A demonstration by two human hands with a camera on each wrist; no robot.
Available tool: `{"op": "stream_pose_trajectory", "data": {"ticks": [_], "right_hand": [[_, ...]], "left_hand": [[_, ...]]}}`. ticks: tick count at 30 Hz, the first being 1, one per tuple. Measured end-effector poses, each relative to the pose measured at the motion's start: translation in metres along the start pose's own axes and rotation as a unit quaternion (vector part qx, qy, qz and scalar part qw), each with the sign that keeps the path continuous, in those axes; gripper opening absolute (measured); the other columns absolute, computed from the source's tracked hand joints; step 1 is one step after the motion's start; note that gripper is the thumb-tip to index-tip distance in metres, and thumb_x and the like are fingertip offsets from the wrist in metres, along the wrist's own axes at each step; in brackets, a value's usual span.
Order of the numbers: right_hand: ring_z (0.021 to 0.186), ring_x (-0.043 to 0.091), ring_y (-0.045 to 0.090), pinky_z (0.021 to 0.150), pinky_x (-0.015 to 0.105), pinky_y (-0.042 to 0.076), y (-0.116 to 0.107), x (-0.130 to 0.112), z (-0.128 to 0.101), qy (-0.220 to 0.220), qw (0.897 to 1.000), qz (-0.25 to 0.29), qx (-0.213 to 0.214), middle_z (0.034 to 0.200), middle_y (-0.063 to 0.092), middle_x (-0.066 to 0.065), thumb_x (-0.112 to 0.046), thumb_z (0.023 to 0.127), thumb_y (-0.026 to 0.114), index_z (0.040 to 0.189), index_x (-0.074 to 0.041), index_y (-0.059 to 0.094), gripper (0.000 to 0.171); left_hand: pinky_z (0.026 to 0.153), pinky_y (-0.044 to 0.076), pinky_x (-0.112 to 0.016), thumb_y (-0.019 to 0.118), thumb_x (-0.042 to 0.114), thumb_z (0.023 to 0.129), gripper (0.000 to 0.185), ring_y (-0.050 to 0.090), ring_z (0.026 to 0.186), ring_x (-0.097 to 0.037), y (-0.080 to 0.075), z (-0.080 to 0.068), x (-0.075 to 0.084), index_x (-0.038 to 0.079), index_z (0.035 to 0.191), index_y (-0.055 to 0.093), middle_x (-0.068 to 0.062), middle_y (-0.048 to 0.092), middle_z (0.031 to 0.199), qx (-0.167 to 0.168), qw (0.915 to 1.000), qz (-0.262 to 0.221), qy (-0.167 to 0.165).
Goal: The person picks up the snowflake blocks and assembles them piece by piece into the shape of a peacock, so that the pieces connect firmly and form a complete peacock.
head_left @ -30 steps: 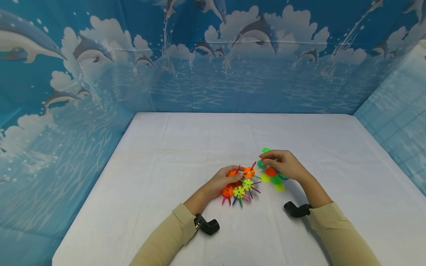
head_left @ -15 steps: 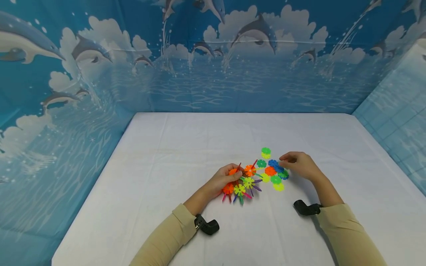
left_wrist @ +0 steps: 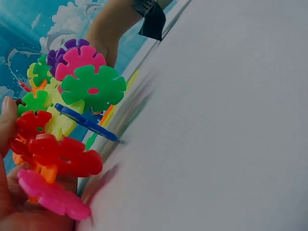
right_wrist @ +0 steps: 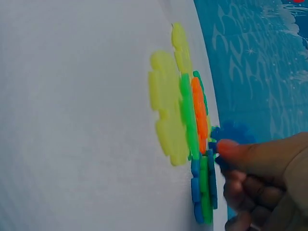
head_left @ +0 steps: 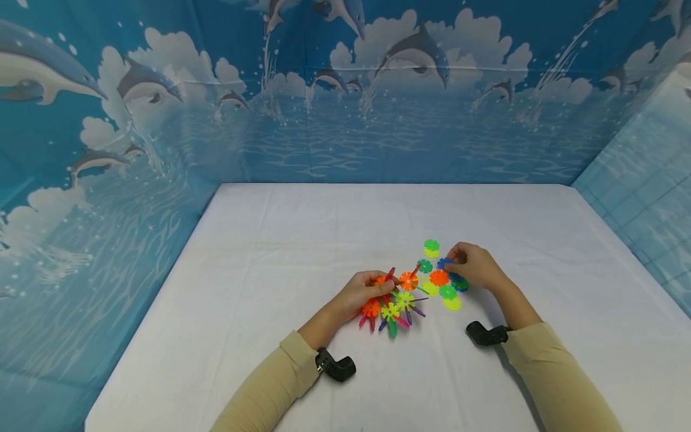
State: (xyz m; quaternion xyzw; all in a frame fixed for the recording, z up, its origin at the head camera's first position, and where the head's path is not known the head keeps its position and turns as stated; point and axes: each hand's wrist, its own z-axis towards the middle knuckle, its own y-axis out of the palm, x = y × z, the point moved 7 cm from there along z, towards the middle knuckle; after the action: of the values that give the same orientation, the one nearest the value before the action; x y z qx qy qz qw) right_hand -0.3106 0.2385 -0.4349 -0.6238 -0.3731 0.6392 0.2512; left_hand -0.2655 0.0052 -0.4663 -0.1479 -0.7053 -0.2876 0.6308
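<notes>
Left hand (head_left: 360,294) holds the assembled cluster (head_left: 391,300) of interlocked snowflake discs — orange, yellow-green, pink and purple pieces slotted edge into edge. Fingers are curled round its left side, so this grip is closed on the cluster. In the left wrist view the cluster sits tilted, its lower edge at or just above the worktop (head_left: 324,228); I cannot tell whether it touches. Held this way, the free slots on the cluster's right side face the loose discs, which I judge is the reason for the hold.

Right hand (head_left: 475,267) is to the right of the cluster, at the far side of the loose pile (head_left: 444,288) of flat discs. Thumb and forefinger pinch a blue disc (right_wrist: 231,134) — narrow grip, closed on that piece; the remaining fingers are curled beneath. In the right wrist view the blue disc stands on edge, touching the pile's far side. Whether it is clear of the worktop cannot be told.

The loose pile lies flat, just right of the cluster: orange, green, yellow-green and blue pieces overlapping. One green-and-yellow pair (head_left: 430,247) lies apart, beyond the pile from the cluster.

Both forearms wear tan sleeves; a black wrist camera (head_left: 336,365) is strapped on each.
</notes>
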Motion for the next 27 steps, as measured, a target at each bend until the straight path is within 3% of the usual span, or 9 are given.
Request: {"op": "stream_pose_trajectory", "data": {"ticks": [5,13,17,21,24,27], "right_hand": [[0.082,0.025,0.055,0.072,0.037,0.047,-0.002,-0.019,-0.005,-0.040,0.999,0.035,0.012,0.089,0.060,0.009,-0.019,0.092,0.069,0.103,0.002,0.061,0.025],[0.083,0.030,0.063,0.074,0.041,0.054,0.004,-0.063,-0.010,-0.065,0.991,0.114,-0.026,0.091,0.066,0.009,-0.020,0.095,0.065,0.110,0.005,0.064,0.029],[0.081,0.026,0.066,0.079,0.044,0.055,0.009,-0.082,-0.012,-0.078,0.985,0.147,-0.052,0.092,0.068,0.013,-0.019,0.096,0.063,0.112,0.006,0.064,0.029],[0.076,0.021,0.066,0.078,0.042,0.056,0.014,-0.093,-0.013,-0.074,0.981,0.163,-0.071,0.087,0.069,0.014,-0.017,0.096,0.063,0.114,0.007,0.063,0.030],[0.073,0.020,0.066,0.073,0.041,0.056,0.018,-0.097,-0.014,-0.071,0.981,0.166,-0.071,0.082,0.068,0.012,-0.016,0.096,0.063,0.114,0.008,0.063,0.030],[0.071,0.021,0.064,0.069,0.040,0.056,0.020,-0.099,-0.015,-0.071,0.982,0.163,-0.060,0.078,0.066,0.011,-0.014,0.095,0.063,0.115,0.007,0.063,0.029]], "left_hand": [[0.087,0.050,-0.022,0.054,0.012,0.101,0.036,0.062,0.089,-0.010,-0.001,0.001,-0.002,-0.016,0.123,0.056,0.001,0.069,0.096,-0.002,1.0000,0.004,0.003],[0.096,0.046,-0.027,0.048,0.017,0.104,0.040,0.061,0.102,-0.011,-0.002,0.003,-0.002,-0.017,0.122,0.057,-0.025,0.063,0.119,-0.003,0.9995,0.023,0.020],[0.098,0.045,-0.028,0.048,0.017,0.104,0.039,0.061,0.107,-0.014,-0.002,0.004,-0.002,-0.017,0.121,0.057,-0.026,0.062,0.121,-0.007,0.9993,0.027,0.024],[0.090,0.049,-0.024,0.047,0.017,0.104,0.040,0.061,0.099,-0.011,-0.002,0.004,-0.002,-0.018,0.121,0.057,-0.027,0.061,0.121,-0.010,0.9993,0.023,0.028],[0.085,0.051,-0.023,0.046,0.017,0.105,0.040,0.062,0.092,-0.009,-0.001,0.004,-0.002,-0.019,0.121,0.056,-0.027,0.062,0.120,-0.012,0.9994,0.016,0.029],[0.088,0.050,-0.024,0.048,0.018,0.104,0.041,0.062,0.095,-0.009,-0.001,0.004,-0.002,-0.018,0.121,0.057,-0.026,0.062,0.121,-0.010,0.9992,0.025,0.031]]}}
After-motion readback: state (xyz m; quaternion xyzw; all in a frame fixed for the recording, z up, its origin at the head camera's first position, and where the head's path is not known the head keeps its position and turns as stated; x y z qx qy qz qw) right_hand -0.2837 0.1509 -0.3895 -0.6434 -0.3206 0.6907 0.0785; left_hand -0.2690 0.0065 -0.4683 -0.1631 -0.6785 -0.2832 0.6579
